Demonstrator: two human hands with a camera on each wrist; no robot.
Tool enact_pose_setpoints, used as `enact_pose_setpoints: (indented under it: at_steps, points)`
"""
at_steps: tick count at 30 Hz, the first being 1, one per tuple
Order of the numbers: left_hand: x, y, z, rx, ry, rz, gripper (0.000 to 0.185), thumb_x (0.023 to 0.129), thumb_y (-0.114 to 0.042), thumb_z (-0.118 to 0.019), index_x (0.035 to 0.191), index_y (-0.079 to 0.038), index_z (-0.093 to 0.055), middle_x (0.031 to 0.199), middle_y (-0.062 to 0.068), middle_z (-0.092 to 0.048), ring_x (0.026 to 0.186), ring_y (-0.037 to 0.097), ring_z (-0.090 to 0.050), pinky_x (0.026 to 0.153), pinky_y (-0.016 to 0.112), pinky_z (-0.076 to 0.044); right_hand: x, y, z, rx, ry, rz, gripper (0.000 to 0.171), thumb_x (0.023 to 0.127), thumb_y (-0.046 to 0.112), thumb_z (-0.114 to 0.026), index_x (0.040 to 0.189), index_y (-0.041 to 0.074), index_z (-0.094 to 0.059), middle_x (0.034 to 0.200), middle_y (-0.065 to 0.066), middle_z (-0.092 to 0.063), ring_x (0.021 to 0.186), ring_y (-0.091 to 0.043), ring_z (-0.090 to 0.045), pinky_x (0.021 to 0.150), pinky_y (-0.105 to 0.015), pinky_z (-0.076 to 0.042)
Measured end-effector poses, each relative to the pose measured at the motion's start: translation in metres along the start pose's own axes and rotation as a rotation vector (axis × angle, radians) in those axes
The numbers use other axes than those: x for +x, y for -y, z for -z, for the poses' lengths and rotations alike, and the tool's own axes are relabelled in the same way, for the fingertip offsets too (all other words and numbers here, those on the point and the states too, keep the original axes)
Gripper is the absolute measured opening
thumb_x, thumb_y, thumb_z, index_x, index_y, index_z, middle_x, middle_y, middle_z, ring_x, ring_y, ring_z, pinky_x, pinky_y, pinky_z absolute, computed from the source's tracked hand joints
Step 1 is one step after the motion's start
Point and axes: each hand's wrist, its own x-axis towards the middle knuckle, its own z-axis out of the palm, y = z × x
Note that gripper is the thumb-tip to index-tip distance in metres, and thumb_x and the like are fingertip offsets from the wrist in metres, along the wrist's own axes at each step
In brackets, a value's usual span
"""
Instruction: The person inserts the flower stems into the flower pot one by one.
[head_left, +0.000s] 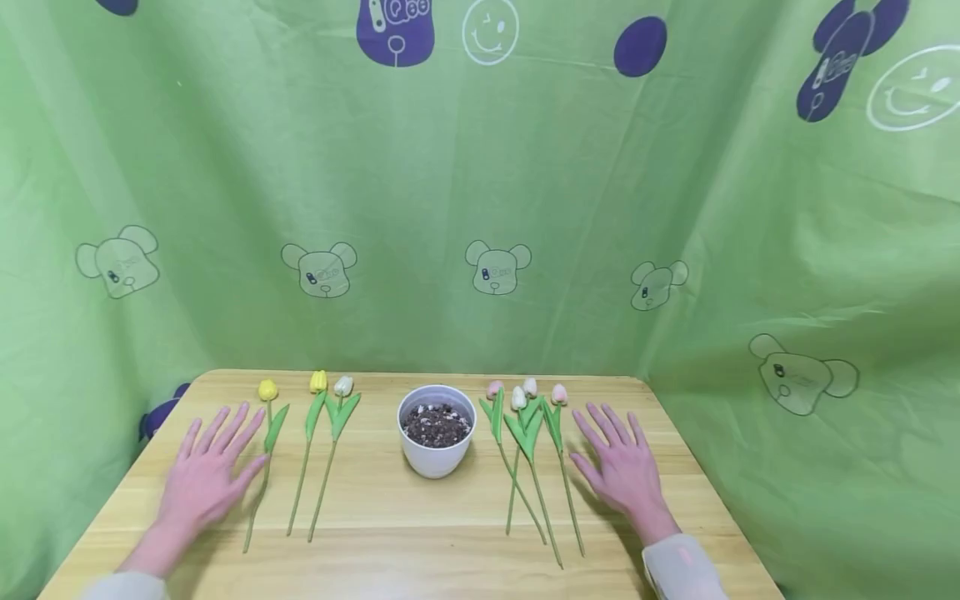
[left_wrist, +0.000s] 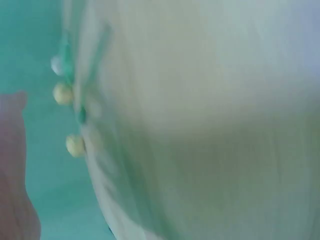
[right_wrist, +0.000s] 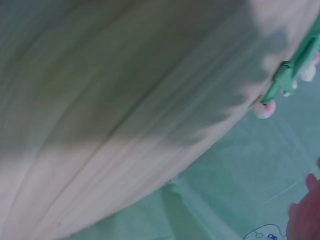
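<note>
Let us take the pot (head_left: pixel 437 460) as the centre of a clock: it stands upright on the wooden table (head_left: pixel 435 550), with dark soil (head_left: pixel 437 429) inside, and the green cloth (head_left: pixel 420 167) hangs behind it at twelve. At nine o'clock lie one white tulip (head_left: pixel 343 386) and two yellow tulips (head_left: pixel 275 429); at three o'clock lie four pink and white tulips (head_left: pixel 532 433), some stems crossing. These flowers lie between the pot and each hand. Towards half past eight, the left hand (head_left: pixel 204 482) is spread wide, back upward, holding nothing; its thumb is at the outermost yellow stem, but we cannot tell if they touch. Towards half past three, the right hand (head_left: pixel 621 469) is also spread wide and holds nothing, just beside the nearest pink flower. Only the head view shows us the pot and soil. The left wrist view is blurred, while the right wrist view shows more clearly a broad shadow (right_wrist: pixel 150 100) on the wood.
</note>
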Motion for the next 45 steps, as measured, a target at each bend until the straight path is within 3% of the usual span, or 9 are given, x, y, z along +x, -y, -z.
enact_pose_setpoints:
  at_steps: [3,7,10,13,18,21,31,37,45]
  points:
    - [0.006,-0.02,0.003,-0.127,0.009,0.08,0.078,0.101,-0.044,-0.059,0.166,-0.021,-0.022,0.17,0.015,-0.026,0.161,0.035,-0.008,0.13,0.045,0.012,0.004,0.006,0.005,0.113,0.025,-0.115,0.072,0.097,0.051,-0.062,0.159,0.021,-0.041,0.16,-0.014,-0.046,0.145,-0.041,-0.043,0.123,-0.064,-0.026]
    - [0.018,-0.041,0.005,-0.33,0.021,0.174,0.08,0.102,-0.043,-0.061,0.166,-0.02,-0.02,0.166,0.022,-0.031,0.147,0.052,-0.03,0.124,0.071,-0.009,0.011,0.014,0.012,0.319,0.09,-0.32,0.072,0.103,0.053,-0.055,0.163,0.02,-0.032,0.152,-0.02,-0.051,0.134,-0.045,-0.052,0.106,-0.068,-0.045]
    - [0.028,-0.055,0.005,-0.485,0.053,0.232,0.084,0.101,-0.041,-0.065,0.167,-0.018,-0.019,0.166,0.026,-0.029,0.145,0.056,-0.029,0.111,0.082,-0.022,0.015,0.015,0.018,0.512,0.114,-0.449,0.073,0.105,0.053,-0.052,0.164,0.017,-0.028,0.146,-0.023,-0.055,0.123,-0.045,-0.06,0.095,-0.064,-0.055]
    - [0.036,-0.069,0.006,-0.624,0.106,0.287,0.086,0.101,-0.041,-0.065,0.167,-0.018,-0.015,0.167,0.027,-0.024,0.147,0.057,-0.023,0.108,0.086,-0.02,0.017,0.016,0.022,0.672,0.128,-0.541,0.073,0.106,0.048,-0.054,0.164,0.012,-0.028,0.143,-0.024,-0.058,0.117,-0.043,-0.064,0.091,-0.055,-0.059]
    - [0.047,-0.092,0.0,-0.805,0.127,0.311,0.087,0.101,-0.036,-0.066,0.168,-0.021,-0.011,0.168,0.024,-0.024,0.151,0.053,-0.022,0.109,0.087,-0.019,0.016,0.018,0.022,0.815,0.198,-0.65,0.075,0.105,0.047,-0.057,0.162,0.008,-0.029,0.141,-0.024,-0.059,0.112,-0.037,-0.066,0.085,-0.04,-0.061]
    - [0.053,-0.105,-0.005,-0.886,0.135,0.309,0.087,0.101,-0.036,-0.066,0.168,-0.018,-0.012,0.168,0.023,-0.025,0.15,0.049,-0.026,0.112,0.083,-0.021,0.014,0.021,0.019,0.885,0.234,-0.696,0.076,0.104,0.045,-0.06,0.162,0.007,-0.028,0.14,-0.025,-0.058,0.108,-0.036,-0.068,0.083,-0.038,-0.063]
    - [0.07,-0.143,-0.027,-1.108,0.189,0.345,0.09,0.098,-0.031,-0.071,0.167,-0.017,-0.015,0.169,0.021,-0.023,0.152,0.047,-0.026,0.123,0.07,-0.02,0.007,0.036,0.009,0.938,0.306,-0.772,0.069,0.102,0.028,-0.065,0.158,0.001,-0.034,0.135,-0.026,-0.059,0.086,-0.026,-0.07,0.061,-0.032,-0.059]
    - [0.079,-0.162,-0.037,-1.178,0.205,0.331,0.09,0.097,-0.031,-0.072,0.166,-0.014,-0.016,0.168,0.021,-0.025,0.152,0.048,-0.028,0.124,0.068,-0.022,0.005,0.044,0.001,0.926,0.33,-0.789,0.068,0.1,0.024,-0.066,0.156,-0.001,-0.036,0.13,-0.024,-0.063,0.083,-0.021,-0.068,0.06,-0.029,-0.056]
    - [0.085,-0.184,-0.043,-1.251,0.227,0.341,0.088,0.097,-0.032,-0.072,0.166,-0.02,-0.019,0.168,0.02,-0.027,0.152,0.047,-0.029,0.125,0.066,-0.023,0.009,0.054,-0.003,0.931,0.319,-0.774,0.061,0.096,0.016,-0.069,0.148,-0.006,-0.047,0.12,-0.024,-0.067,0.087,-0.023,-0.068,0.065,-0.031,-0.06]
